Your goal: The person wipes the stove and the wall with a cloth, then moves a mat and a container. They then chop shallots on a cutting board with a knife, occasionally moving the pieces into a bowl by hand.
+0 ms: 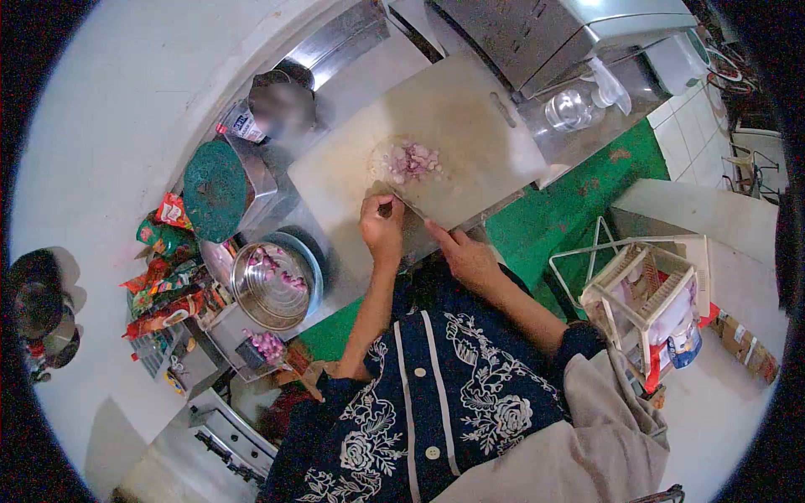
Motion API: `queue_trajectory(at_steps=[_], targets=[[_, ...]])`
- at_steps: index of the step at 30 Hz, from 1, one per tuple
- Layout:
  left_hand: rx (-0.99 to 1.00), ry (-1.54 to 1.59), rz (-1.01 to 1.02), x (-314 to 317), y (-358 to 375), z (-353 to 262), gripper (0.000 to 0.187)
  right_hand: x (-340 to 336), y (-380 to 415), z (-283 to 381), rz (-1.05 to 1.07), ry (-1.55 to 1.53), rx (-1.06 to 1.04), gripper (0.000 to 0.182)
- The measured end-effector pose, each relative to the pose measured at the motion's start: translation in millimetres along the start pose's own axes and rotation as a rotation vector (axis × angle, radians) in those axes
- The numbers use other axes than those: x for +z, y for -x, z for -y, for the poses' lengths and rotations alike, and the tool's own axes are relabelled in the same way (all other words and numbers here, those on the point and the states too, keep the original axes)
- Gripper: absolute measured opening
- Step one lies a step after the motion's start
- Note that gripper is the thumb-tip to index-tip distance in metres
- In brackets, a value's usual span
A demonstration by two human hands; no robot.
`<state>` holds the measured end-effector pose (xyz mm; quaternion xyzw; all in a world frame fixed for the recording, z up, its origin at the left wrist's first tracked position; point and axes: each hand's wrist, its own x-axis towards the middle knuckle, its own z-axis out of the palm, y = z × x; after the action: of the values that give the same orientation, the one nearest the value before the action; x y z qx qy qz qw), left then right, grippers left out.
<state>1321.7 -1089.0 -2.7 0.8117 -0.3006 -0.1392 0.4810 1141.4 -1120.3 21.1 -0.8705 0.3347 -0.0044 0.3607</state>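
Near the front edge of a pale cutting board (pixel 335 168), my left hand (pixel 382 235) is closed round the dark handle of a knife (pixel 411 206). The thin blade runs from this hand toward my right hand (pixel 471 261), whose fingertips pinch its far end. My right hand's other fingers are curled and partly hidden. Chopped pink-purple onion pieces (pixel 413 162) lie in a small heap on the board, just beyond the blade.
A metal bowl (pixel 251 293) with onion pieces stands left of the board, near a tray of peeled onions (pixel 267 345). Food packets (pixel 172 310) and a green round lid (pixel 215 191) lie farther left. A metal appliance (pixel 579 38) and clear container (pixel 570 109) are at upper right; a plastic rack (pixel 641 293) stands right.
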Motion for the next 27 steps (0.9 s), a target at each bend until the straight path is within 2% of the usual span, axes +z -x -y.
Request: queue_trajectory(at_steps=[4, 7, 19, 22, 25, 27], targets=[[-0.038, -0.029, 0.013, -1.8, 0.7, -9.8, 0.010, -8.8, 15.2, -6.1, 0.089, -0.084, 0.082, 0.062], [-0.046, -0.020, 0.008, -1.1, 0.0, -7.8, 0.010, -12.2, 18.8, -4.4, 0.034, -0.145, 0.068, 0.060], [0.021, -0.086, 0.000, -2.5, 0.7, -11.0, 0.009, -14.8, 10.2, 4.9, 0.075, -0.026, 0.015, 0.064], [-0.035, 0.016, 0.000, -1.3, 1.6, -10.5, 0.010, -6.4, 1.1, 3.5, 0.024, -0.020, -0.016, 0.065], [-0.004, -0.013, -0.013, -1.5, 2.4, -15.5, 0.012, -1.6, -11.8, 7.8, -0.006, 0.028, 0.000, 0.066], [0.027, -0.051, -0.009, -1.0, 1.6, -9.4, 0.013, -2.0, -12.2, 7.0, 0.056, 0.028, 0.035, 0.066]])
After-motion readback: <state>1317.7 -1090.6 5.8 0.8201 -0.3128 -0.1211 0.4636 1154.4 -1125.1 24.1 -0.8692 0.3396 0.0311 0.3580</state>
